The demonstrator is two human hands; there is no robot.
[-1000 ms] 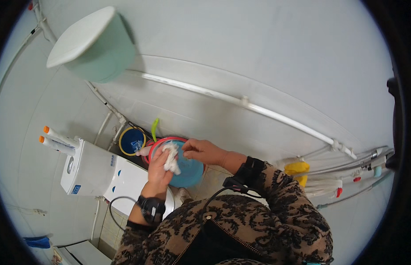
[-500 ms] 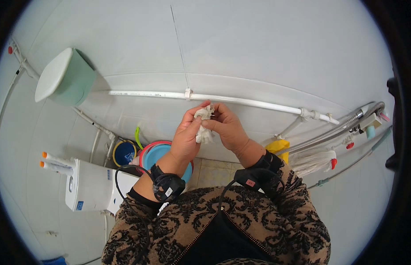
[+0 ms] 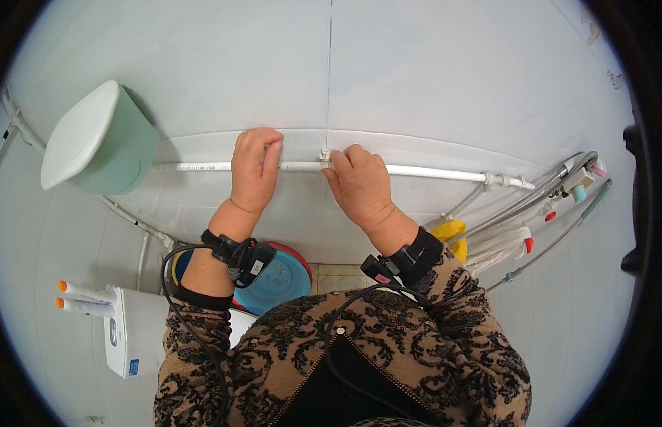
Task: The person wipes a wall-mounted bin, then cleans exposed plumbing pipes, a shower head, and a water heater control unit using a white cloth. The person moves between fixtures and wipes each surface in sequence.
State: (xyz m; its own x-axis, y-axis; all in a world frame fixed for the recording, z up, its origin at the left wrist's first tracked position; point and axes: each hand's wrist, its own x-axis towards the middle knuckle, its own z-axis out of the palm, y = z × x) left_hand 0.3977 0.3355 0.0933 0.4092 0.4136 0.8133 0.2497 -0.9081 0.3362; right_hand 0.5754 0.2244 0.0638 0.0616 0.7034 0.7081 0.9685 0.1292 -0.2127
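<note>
L hand [image 3: 253, 171] & R hand [image 3: 361, 185] curl by white wall pipe [image 3: 434, 172] (can't tell if gripping), w/ what's done or left unclear.

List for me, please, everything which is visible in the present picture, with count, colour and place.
Lidded bin: one, pale green and white, upper left
Pipe: one long, white, along the wall
Clip: one, white, at the right fingertips
Basins: at least two, blue and red, lower left of centre
Bucket: one, blue with yellow rim, mostly hidden
Toilet tank: one, white, lower left
Bottles: two, white with orange caps, on the tank
Yellow item: one, unclear, right
Mop-like strands: one bundle, whitish, right
Wrist devices: two, black, cabled
Sleeves: two, brown-black patterned, below
Left hand: one, bare, before the pipe
Right hand: one, bare, beside the clip
</note>
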